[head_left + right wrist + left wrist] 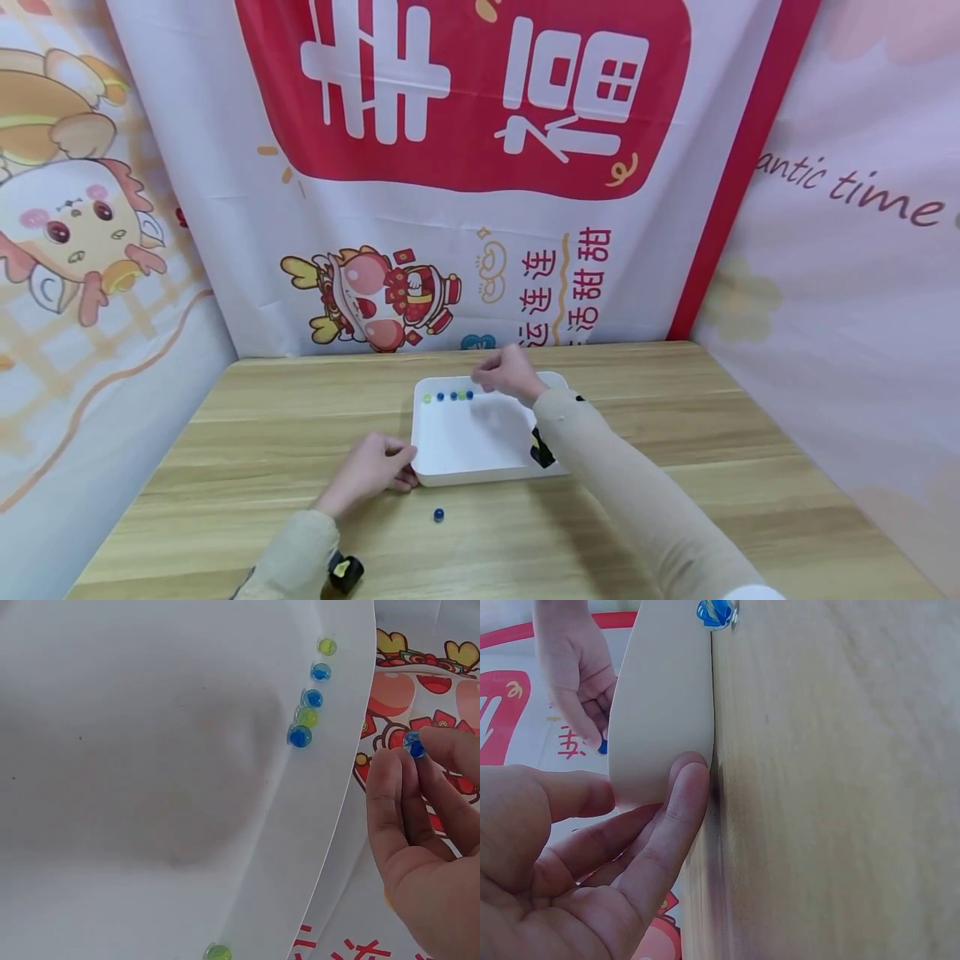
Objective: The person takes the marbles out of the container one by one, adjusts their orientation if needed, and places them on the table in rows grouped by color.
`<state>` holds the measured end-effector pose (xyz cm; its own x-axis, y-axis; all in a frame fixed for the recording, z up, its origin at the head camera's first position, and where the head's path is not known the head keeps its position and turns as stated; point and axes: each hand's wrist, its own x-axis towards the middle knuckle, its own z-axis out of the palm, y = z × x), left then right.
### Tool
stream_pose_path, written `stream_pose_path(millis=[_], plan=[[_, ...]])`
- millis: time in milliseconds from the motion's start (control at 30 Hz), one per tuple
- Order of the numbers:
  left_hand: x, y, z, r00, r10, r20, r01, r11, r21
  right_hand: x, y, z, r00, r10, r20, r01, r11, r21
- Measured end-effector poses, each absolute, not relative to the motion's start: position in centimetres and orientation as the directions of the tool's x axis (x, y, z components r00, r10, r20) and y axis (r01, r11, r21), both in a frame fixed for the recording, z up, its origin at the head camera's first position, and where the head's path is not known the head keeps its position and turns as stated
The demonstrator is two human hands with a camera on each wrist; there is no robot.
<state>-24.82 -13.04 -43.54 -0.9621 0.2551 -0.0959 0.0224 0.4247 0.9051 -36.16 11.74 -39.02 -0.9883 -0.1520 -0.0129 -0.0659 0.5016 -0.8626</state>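
Note:
A white tray (465,442) lies on the wooden table. My left hand (380,467) holds its near left corner; in the left wrist view the thumb is at the rim and the fingertips (690,769) lie against the outer wall. Over the far side, my right hand (510,372) pinches a blue marble (414,745) between thumb and fingers. Along the tray's far wall sits a row of several blue and yellow-green marbles, among them a blue marble (300,736) and a yellow-green marble (327,646). Another yellow-green marble (219,952) is farther along.
One loose blue marble (438,515) rests on the table (247,467) in front of the tray, near my left hand. Behind the table hangs a printed cloth (465,208), with more printed cloth on both sides.

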Motion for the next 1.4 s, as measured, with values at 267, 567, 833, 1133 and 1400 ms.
stream_pose_path(millis=[267,567,833,1133,1400], plan=[[-24.7,-13.1,-43.7,-0.966,0.238,-0.103,0.009,0.431,0.902,-36.3,11.8,-39.8,-0.985,-0.173,-0.02,-0.065,0.476,-0.877],[-24.6,-13.3,-43.8,-0.964,0.242,-0.112,0.004,0.432,0.902,-35.8,11.6,-39.5,-0.985,-0.17,-0.026,-0.055,0.457,-0.888],[-24.9,-13.8,-44.3,-0.963,0.241,-0.117,0.002,0.442,0.897,-33.2,10.3,-38.3,-0.992,-0.117,-0.052,0.015,0.303,-0.953],[-25.0,-13.9,-44.6,-0.959,0.259,-0.111,0.014,0.44,0.898,-29.3,9.3,-37.2,-0.993,-0.117,-0.003,-0.022,0.212,-0.977],[-25.4,-13.3,-43.9,-0.962,0.249,-0.11,0.0,0.403,0.915,-25.8,9.4,-37.4,-0.996,-0.072,0.055,-0.063,0.113,-0.992]])
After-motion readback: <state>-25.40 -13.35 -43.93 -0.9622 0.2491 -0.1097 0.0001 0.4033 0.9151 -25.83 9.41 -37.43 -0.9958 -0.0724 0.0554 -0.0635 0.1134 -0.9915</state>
